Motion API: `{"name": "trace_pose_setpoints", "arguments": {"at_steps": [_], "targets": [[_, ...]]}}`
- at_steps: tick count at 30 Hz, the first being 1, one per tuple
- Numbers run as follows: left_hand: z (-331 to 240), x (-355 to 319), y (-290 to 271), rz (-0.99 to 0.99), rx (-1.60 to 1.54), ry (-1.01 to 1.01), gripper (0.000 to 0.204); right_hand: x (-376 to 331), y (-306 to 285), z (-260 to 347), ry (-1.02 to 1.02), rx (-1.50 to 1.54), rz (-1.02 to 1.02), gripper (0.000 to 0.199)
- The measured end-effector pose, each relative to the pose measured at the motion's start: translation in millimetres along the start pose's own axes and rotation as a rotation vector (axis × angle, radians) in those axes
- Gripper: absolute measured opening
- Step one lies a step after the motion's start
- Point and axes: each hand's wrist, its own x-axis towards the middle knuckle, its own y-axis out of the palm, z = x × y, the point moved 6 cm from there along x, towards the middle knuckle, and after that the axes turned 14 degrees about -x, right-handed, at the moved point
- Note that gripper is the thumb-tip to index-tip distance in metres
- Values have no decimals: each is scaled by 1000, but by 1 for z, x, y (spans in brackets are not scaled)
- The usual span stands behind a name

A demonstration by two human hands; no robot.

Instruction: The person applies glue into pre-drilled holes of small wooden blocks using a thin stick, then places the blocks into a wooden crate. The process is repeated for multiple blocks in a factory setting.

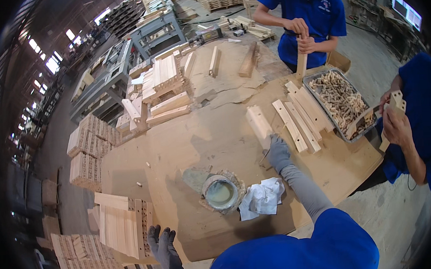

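My right hand, in a grey glove, reaches across the table to the near end of a pale wooden block. Its fingers are closed round what looks like a thin stick, partly hidden by the hand. My left hand, also gloved, rests with fingers apart beside the drilled ends of a stack of wooden pieces; nothing shows in it. Between my arms stand a round pot of milky liquid, crusted around its rim, and a crumpled white cloth.
Several wooden bars lie right of the block, beside a metal tray of dowels. One person grips an upright wooden piece across the table; another holds a drilled piece at right. More wood stacks line the left edge.
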Motion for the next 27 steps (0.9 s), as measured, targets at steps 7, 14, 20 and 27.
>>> {"name": "trace_pose_setpoints", "arguments": {"at_steps": [7, 14, 20, 27], "targets": [[1, -12, -20, -101, 13, -3, 56, 8, -1, 71, -321, -31, -48, 72], [-2, -12, -30, -96, 223, 48, 61, 76, 0, 58, -185, 291, -255, 62], [-56, 41, -67, 101, 1216, 543, 80, 0, -70, 56, -221, 533, -380, 53], [-64, 204, -91, 574, 2028, 815, 67, -99, -121, 28, -327, 507, -481, 53]]}}
